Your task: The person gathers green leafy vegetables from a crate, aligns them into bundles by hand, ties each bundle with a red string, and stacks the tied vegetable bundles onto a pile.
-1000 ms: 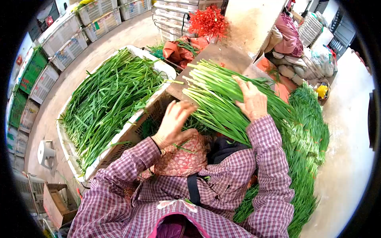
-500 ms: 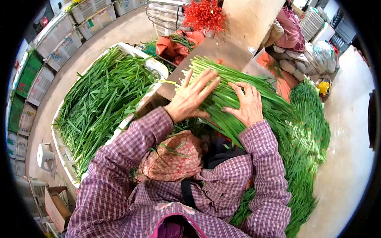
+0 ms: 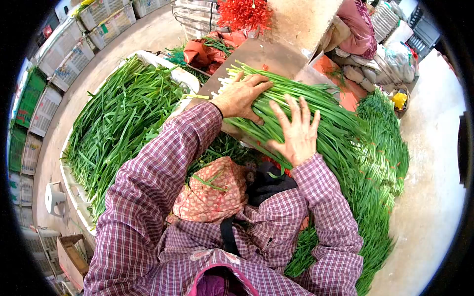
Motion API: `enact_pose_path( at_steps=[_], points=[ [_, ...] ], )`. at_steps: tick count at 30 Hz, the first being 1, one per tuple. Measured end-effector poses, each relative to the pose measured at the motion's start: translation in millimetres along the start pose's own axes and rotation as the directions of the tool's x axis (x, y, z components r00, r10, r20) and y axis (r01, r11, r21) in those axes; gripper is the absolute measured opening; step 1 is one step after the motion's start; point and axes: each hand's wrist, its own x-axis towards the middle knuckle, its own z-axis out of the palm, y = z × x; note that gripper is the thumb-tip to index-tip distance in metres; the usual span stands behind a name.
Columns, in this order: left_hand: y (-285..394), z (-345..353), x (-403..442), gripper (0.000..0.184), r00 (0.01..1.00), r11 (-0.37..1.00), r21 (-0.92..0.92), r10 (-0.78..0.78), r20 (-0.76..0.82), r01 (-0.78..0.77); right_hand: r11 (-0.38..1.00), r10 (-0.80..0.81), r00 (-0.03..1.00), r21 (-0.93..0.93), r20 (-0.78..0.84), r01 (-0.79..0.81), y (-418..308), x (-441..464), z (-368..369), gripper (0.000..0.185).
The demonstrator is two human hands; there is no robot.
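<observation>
A loose pile of green garlic chives (image 3: pixel 316 106) with pale stem ends lies on a brown board (image 3: pixel 269 54) in front of me. My left hand (image 3: pixel 241 96) grips the pile near its pale ends, fingers over the top and thumb on the near side. Over the pile's near side, my right hand (image 3: pixel 296 130) is open with its fingers spread; whether it touches the leaves I cannot tell. More chives, bundled with red ties (image 3: pixel 380 167), are heaped to the right.
A white tub (image 3: pixel 185 79) full of loose green leaves (image 3: pixel 123 128) stands at left. Beyond the board hang many red ties (image 3: pixel 242 15), above orange-red cloth (image 3: pixel 212 52). A patterned cloth (image 3: pixel 212 192) covers my knee. Crates (image 3: pixel 64 44) and a white stool (image 3: pixel 54 200) stand further left.
My left hand's fingers have come together over the stems. My right hand has drawn slightly toward me and spread its fingers. The view has shifted a little.
</observation>
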Motion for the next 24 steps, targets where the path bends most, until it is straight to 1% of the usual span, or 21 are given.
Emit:
enact_pose_path(
  at_steps=[1, 2, 3, 5, 8, 9, 11, 12, 13, 15, 16, 17, 18, 19, 20, 21, 22, 23, 24],
  points=[
    [1.4, -2.2, 0.1, 0.103, 1.000, 1.000, -0.010, -0.010, 0.029, 0.011, 0.999, 0.035, 0.999, 0.014, -0.016, -0.034, 9.2, 2.4, 5.0, 0.102],
    [3.7, -7.2, -0.5, 0.103, 1.000, 1.000, -0.010, -0.009, 0.028, 0.009, 0.998, 0.025, 1.000, 0.058, -0.006, -0.025, 16.0, 5.8, 8.2, 0.100],
    [4.9, -13.2, -3.1, 0.106, 1.000, 1.000, 0.000, 0.010, 0.021, -0.010, 0.998, 0.026, 1.000, 0.057, -0.007, -0.026, 20.5, 6.9, 10.5, 0.100],
    [11.3, -28.1, -10.8, 0.109, 0.999, 0.999, 0.013, 0.033, 0.017, -0.033, 0.995, 0.008, 0.999, 0.104, 0.043, -0.013, 25.8, 8.7, 12.3, 0.099],
    [30.3, -36.2, -32.1, 0.122, 0.999, 0.989, 0.141, 0.030, 0.031, -0.034, 0.992, 0.008, 0.999, 0.122, 0.048, -0.013, 29.6, 11.5, 16.1, 0.097],
    [33.0, -32.6, -34.5, 0.122, 0.999, 0.990, 0.139, 0.030, 0.030, -0.034, 0.990, 0.001, 0.999, 0.138, 0.054, -0.008, 31.0, 13.3, 16.8, 0.097],
    [38.0, -25.0, -34.7, 0.123, 0.992, 0.952, 0.297, 0.037, 0.123, -0.073, 0.990, -0.012, 0.998, 0.139, 0.067, 0.002, 34.7, 15.7, 18.1, 0.096],
    [40.8, -19.6, -27.9, 0.126, 0.995, 0.969, 0.230, 0.080, 0.054, -0.090, 0.988, -0.028, 0.998, 0.153, 0.057, 0.019, 38.1, 16.6, 21.1, 0.094],
    [42.7, -14.7, -19.3, 0.126, 0.995, 0.970, 0.222, 0.085, 0.054, -0.095, 0.985, -0.043, 0.998, 0.166, 0.047, 0.035, 41.2, 16.7, 22.7, 0.093],
    [47.6, -14.3, 2.3, 0.126, 0.987, 0.949, 0.289, 0.086, 0.137, -0.123, 0.990, -0.044, 0.998, 0.138, 0.048, 0.037, 43.6, 17.5, 20.9, 0.089],
    [40.1, -0.2, 8.7, 0.127, 0.987, 0.944, 0.289, 0.155, 0.034, -0.158, 0.989, -0.043, 0.997, 0.142, 0.062, 0.033, 45.3, 18.0, 20.2, 0.088],
    [38.8, 0.2, 13.9, 0.127, 0.986, 0.945, 0.285, 0.160, 0.033, -0.163, 0.989, -0.043, 0.996, 0.146, 0.077, 0.031, 47.0, 18.5, 19.8, 0.088],
    [37.7, 0.8, 17.5, 0.128, 0.988, 0.968, 0.207, 0.129, 0.080, -0.143, 0.988, -0.061, 0.997, 0.145, 0.043, 0.054, 48.7, 18.9, 19.1, 0.088],
    [35.5, 0.6, 20.2, 0.128, 0.987, 0.985, 0.132, 0.098, 0.129, -0.115, 0.988, -0.060, 0.997, 0.145, 0.043, 0.053, 49.1, 18.6, 18.8, 0.088],
    [31.2, 4.3, 20.6, 0.131, 0.989, 0.981, 0.127, 0.140, 0.049, -0.146, 0.993, -0.046, 0.998, 0.114, 0.031, 0.042, 46.4, 19.6, 14.0, 0.089],
    [27.0, 8.4, 21.7, 0.131, 0.989, 0.981, 0.126, 0.139, 0.051, -0.144, 0.996, -0.033, 0.999, 0.084, 0.019, 0.031, 43.2, 20.0, 9.5, 0.090],
    [23.1, 13.1, 22.8, 0.129, 0.990, 0.985, 0.106, 0.135, 0.039, -0.138, 0.999, -0.027, 0.994, 0.016, -0.107, 0.029, 36.7, 16.3, 5.3, 0.080],
    [21.1, 15.7, 23.7, 0.128, 0.991, 0.987, 0.086, 0.131, 0.026, -0.133, 0.999, -0.028, 0.994, 0.016, -0.105, 0.029, 29.9, 12.3, -4.8, 0.080],
    [20.1, 15.1, 24.2, 0.122, 0.989, 0.981, 0.125, 0.141, 0.043, -0.146, 0.993, -0.072, 0.985, 0.086, -0.155, 0.086, 23.2, 8.2, -16.5, 0.068]
  ],
)
